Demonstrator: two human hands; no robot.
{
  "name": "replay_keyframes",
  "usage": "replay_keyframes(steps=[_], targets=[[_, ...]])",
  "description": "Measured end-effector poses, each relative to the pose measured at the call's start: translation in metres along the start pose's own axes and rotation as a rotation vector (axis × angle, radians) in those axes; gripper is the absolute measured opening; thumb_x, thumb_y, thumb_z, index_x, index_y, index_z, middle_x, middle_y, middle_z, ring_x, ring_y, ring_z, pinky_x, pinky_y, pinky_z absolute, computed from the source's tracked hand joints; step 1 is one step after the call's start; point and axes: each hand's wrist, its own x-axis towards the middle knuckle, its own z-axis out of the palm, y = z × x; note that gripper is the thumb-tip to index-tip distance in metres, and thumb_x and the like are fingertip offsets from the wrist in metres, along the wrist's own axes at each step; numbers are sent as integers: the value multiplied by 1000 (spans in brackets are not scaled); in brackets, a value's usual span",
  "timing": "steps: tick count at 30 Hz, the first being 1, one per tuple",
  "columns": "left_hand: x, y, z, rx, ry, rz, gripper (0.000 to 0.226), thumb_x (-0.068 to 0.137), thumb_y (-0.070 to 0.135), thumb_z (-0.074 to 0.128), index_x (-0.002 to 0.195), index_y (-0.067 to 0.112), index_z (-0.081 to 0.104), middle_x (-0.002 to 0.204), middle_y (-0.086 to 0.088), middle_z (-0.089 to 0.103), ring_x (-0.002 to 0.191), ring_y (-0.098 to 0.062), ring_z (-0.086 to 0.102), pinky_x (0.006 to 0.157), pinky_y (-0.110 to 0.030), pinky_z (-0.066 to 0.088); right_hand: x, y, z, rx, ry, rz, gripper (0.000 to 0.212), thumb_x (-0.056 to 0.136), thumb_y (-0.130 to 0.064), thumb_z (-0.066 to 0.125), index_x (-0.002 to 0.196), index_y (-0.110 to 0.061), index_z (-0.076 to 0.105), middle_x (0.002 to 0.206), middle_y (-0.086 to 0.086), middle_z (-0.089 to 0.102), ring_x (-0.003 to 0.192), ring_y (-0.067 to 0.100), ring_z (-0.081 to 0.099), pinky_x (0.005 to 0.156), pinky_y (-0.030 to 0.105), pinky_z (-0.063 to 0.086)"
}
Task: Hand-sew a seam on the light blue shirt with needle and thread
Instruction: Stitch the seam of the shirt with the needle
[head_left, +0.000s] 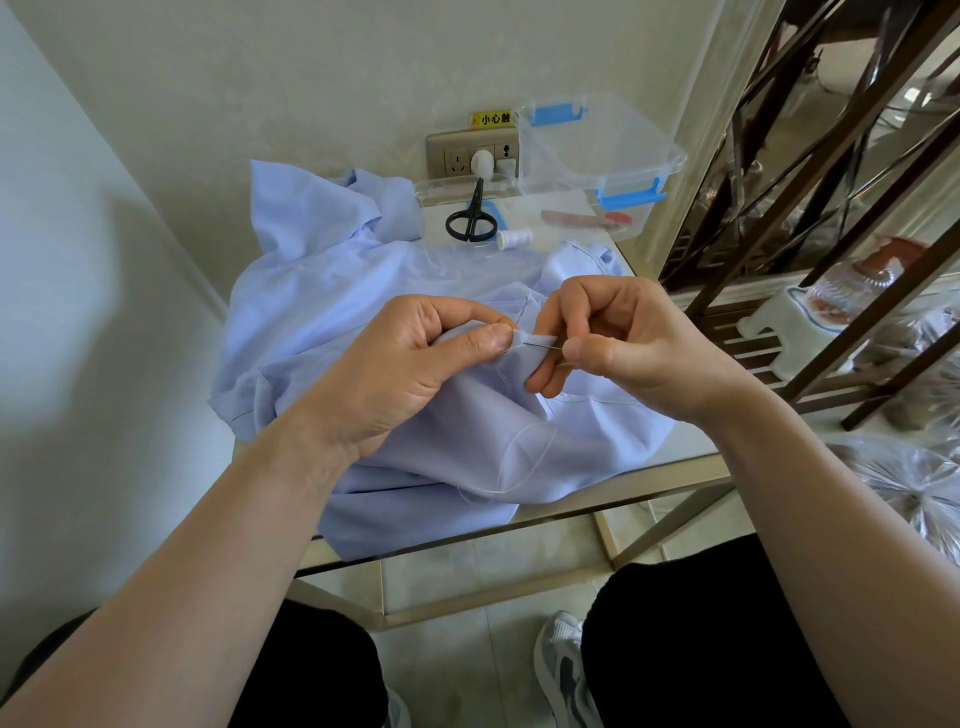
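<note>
The crumpled light blue shirt (322, 312) covers most of the glass worktop (688, 444). Right of the shirt, at the near corner, a bare strip of glass leaves a hand open room. Behind the shirt the way is crowded: black-handled scissors (470, 218) on a clear plastic lid (434, 213), a small white thread spool (514, 238) just beside them, and a clear plastic box with blue latches (597, 156). Left of the shirt a white wall (78, 312) stands close. Further right of it, slanted dark brown metal shelf bars (769, 171) block reach.
</note>
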Motion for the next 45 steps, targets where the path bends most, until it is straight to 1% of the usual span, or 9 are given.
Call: replay_keyframes(steps=[7, 11, 17, 23, 27, 32, 37, 42, 45], targets=[[1, -3, -1, -60, -27, -17, 16, 83, 31, 62, 73, 28, 75, 69, 14, 60, 73, 0, 54, 78, -11, 41, 2, 3, -1, 37, -17, -21, 17, 84, 4, 59, 75, -8, 52, 80, 8, 67, 70, 21, 69, 69, 25, 53], [2, -5, -1, -97, -24, -43, 13, 83, 35, 67, 74, 30, 76, 71, 13, 61, 74, -1, 55, 78, -12, 41, 3, 4, 1, 88, 7, -26, 11, 82, -6, 63, 73, -10, 57, 78, 11, 65, 66, 19, 67, 67, 25, 52], [0, -4, 0, -138, -74, -56, 14, 87, 30, 68, 75, 29, 77, 77, 8, 68, 80, -5, 60, 82, -19, 44, 3, 4, 0, 15, 5, 12, 8, 88, -2, 61, 80, -5, 59, 73, 10, 66, 65, 19, 64, 69, 25, 52], [0, -3, -3, -188, -65, -87, 8, 76, 31, 73, 80, 25, 77, 90, -3, 73, 95, -16, 64, 106, -44, 39, 4, 4, 0, -18, 63, 16, 8, 85, -10, 65, 81, -5, 62, 71, 5, 68, 64, 17, 64, 68, 25, 52], [1, -4, -3, -229, -19, -112, 8, 77, 24, 70, 73, 26, 77, 77, 6, 71, 79, -7, 63, 88, -31, 42, 3, 4, -3, -38, 75, 42, 4, 88, -6, 59, 86, -2, 60, 81, 9, 64, 70, 20, 66, 70, 28, 53], [2, -5, -2, -255, -15, -122, 11, 78, 20, 75, 68, 26, 76, 72, 8, 70, 72, -4, 63, 79, -25, 42, 2, 8, -5, -59, 91, 35, 3, 89, -7, 61, 87, -4, 61, 81, 6, 65, 75, 18, 61, 77, 26, 51], [2, -7, 1, -259, 16, -138, 9, 72, 29, 69, 71, 24, 77, 74, 7, 71, 75, -5, 63, 81, -24, 43, 5, 6, 1, -113, 121, 22, 13, 82, -20, 70, 83, -9, 65, 77, -6, 66, 73, 10, 59, 73, 25, 50], [5, -9, -1, -272, 63, -154, 5, 76, 23, 75, 71, 24, 77, 77, 5, 72, 77, -7, 64, 84, -27, 44, 6, 7, 0, -143, 167, 41, 6, 89, -10, 66, 89, -5, 64, 79, 1, 64, 70, 13, 59, 72, 26, 51], [5, -7, 1, -274, 96, -161, 3, 71, 24, 78, 69, 25, 77, 73, 8, 71, 73, -5, 63, 82, -27, 43, 6, 5, 2, -172, 171, 30, 5, 91, -4, 64, 87, -7, 65, 76, -6, 66, 71, 9, 60, 71, 23, 50]])
